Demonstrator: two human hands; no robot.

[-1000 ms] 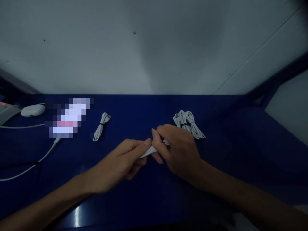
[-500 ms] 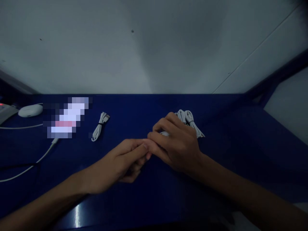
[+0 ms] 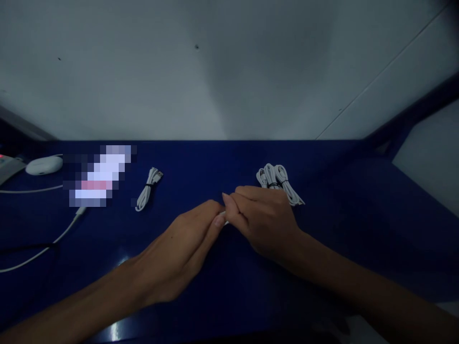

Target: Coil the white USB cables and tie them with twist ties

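Observation:
Over the middle of the blue table, my left hand (image 3: 179, 248) and my right hand (image 3: 267, 220) meet at the fingertips. Both are closed on a white cable (image 3: 224, 219), of which only a short piece shows between them; the rest is hidden in the fingers. Just beyond my right hand lie several coiled white cables (image 3: 272, 176) with dark ties, side by side and partly covered by that hand. A single coiled white USB cable (image 3: 146, 192) with a black tie rests farther left, apart from my hands.
On the left, a lit, pixelated screen (image 3: 102, 174) has a white cord (image 3: 64, 234) plugged into its near end. Beside it is a rounded white object (image 3: 44, 165). A pale wall (image 3: 143, 86) rises behind the blue table (image 3: 201, 165).
My left hand has turned so its back faces up, and my right fingers have curled down closer. More of the coiled cables behind my right hand now shows.

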